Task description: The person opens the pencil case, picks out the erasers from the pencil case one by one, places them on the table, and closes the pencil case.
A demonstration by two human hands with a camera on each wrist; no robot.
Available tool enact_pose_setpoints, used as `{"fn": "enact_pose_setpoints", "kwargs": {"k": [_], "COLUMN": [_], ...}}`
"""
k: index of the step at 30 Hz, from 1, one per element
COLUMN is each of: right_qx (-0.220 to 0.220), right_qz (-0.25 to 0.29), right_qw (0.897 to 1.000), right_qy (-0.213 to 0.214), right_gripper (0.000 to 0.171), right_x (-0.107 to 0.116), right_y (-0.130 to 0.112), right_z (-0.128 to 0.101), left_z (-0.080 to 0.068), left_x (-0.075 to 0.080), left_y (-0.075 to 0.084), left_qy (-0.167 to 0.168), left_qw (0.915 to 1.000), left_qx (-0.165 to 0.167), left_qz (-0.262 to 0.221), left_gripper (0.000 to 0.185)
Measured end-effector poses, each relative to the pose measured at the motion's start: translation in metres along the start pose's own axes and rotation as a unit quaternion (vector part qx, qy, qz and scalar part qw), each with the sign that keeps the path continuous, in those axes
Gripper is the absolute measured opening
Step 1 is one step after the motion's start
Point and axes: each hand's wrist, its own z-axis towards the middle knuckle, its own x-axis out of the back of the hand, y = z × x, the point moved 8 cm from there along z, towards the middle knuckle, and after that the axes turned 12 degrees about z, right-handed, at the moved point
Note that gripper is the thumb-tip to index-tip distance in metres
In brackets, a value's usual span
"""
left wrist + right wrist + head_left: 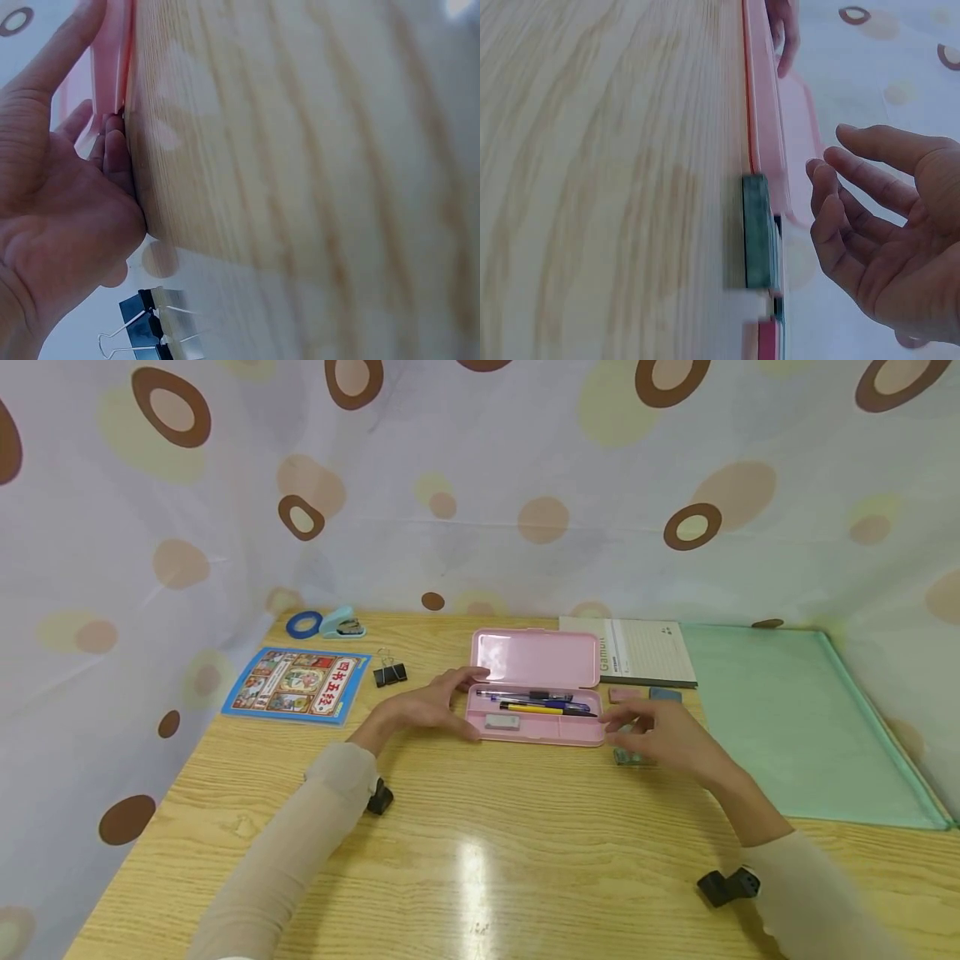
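a person sits at a wooden tabletop (pixel 480 827) with both forearms reaching forward. an open pink pencil case (pixel 536 697) lies flat in the middle, its lid folded back and away from the person. inside the tray lie several pens (pixel 536 702) side by side and a small white eraser (pixel 501 722) near the front left corner.

the left hand (pixel 431 702) rests at the case's left end, fingers straight and relaxed, thumb reaching toward the lid hinge; in the left wrist view the fingertips (pixel 112 142) touch the case's edge. it grips nothing. the right hand (pixel 660 731) hovers just beside the case's right end, fingers loosely spread and holding nothing. under it lies a small green eraser (pixel 756 231), flat on the tabletop and just beside the case's side wall. a pink eraser (pixel 622 695) and a blue eraser (pixel 665 695) sit behind the hand.

the case looks like light, stiff, smooth plastic that could slide on the glossy wood; its short ends or the lid's free edge seem the best places to hold. the green eraser looks small, light and slightly rubbery, best pinched by its long sides.

elsewhere: a picture book (pixel 297 683), a black binder clip (pixel 390 673), blue tape (pixel 303 624), a notebook (pixel 637 650) and a green mat (pixel 795 718).
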Motion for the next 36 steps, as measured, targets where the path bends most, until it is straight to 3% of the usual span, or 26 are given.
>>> {"fn": "enact_pose_setpoints", "kwargs": {"k": [6,19,26,36], "right_qx": [0.032,0.047,0.061,0.051], "right_qz": [0.007,-0.016,-0.049,-0.021], "right_qw": [0.999,0.995,0.993,0.997], "right_qy": [-0.025,-0.092,-0.092,-0.056], "right_gripper": [0.022,0.036,0.035,0.024], "right_x": [-0.035,-0.093,-0.101,-0.093], "right_y": [-0.015,-0.043,-0.048,-0.045], "right_z": [0.023,0.057,0.060,0.058], "left_z": [0.000,0.000,-0.002,-0.003], "left_x": [0.000,0.000,-0.001,0.000], "left_y": [0.000,0.001,0.001,0.001], "left_qy": [0.002,0.003,0.005,0.005], "left_qw": [1.0000,0.9999,0.9999,0.9999], "left_qx": [0.006,-0.001,0.003,0.002], "left_qz": [0.005,0.016,0.016,0.014], "left_gripper": [0.103,0.103,0.104,0.104]}}
